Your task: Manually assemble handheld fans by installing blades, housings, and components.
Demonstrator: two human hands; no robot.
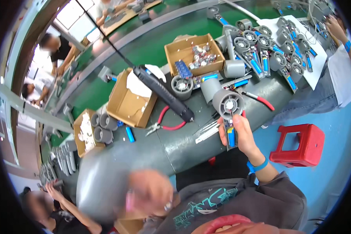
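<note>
My right hand (242,134) is closed round a grey round fan housing (228,104) with a circuit board and a blue battery cell (231,137) below it. Its fan side faces up, over the bench edge. At lower left, close to my body, my left hand (150,191) is smeared by motion. A pinkish patch and a small shiny spot show at that hand, too blurred to name. Beside it is a large pale grey smeared shape (101,187). A black electric screwdriver (163,93) hangs above red-handled cutters (167,121) on the bench.
Cardboard boxes (218,69) hold small parts. Several fan units with blue cells (257,46) crowd the right side. Red-handled pliers (259,100) and pale strips (208,133) lie near my right hand. A red stool (298,146) stands at right. Other people sit around the line.
</note>
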